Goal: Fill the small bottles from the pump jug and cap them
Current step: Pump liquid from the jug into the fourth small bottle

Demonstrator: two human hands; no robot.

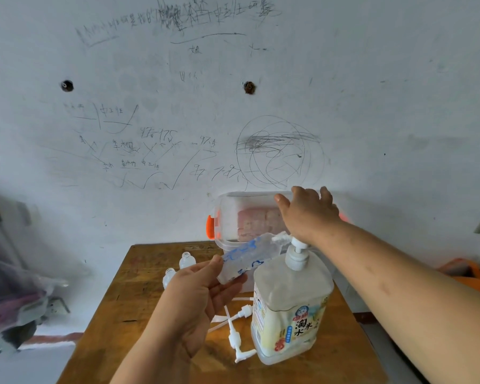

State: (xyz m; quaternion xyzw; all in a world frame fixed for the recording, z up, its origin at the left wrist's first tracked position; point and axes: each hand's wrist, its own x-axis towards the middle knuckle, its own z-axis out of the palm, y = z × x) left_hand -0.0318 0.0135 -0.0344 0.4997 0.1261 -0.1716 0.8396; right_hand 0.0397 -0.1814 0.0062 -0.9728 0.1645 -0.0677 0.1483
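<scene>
Wooden table point(155, 314) against a scribbled white wall. The left hand point(200, 297) pinches a small clear bottle point(247, 256) between thumb and fingers, tilted, its mouth close to the nozzle of the pump jug point(288, 309) standing on the table. Likely risk: a pump stroke with mouth and nozzle misaligned would squirt liquid onto the wood, and the tilt could let it run back out. The right hand point(308, 212) hovers above the pump head, fingers spread and relaxed, gripping nothing; whether the wrist touches the plunger is unclear.

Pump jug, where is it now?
In the head view, the pump jug stands at the right of the wooden table, loose pump heads just left of it, clear box behind.
</scene>
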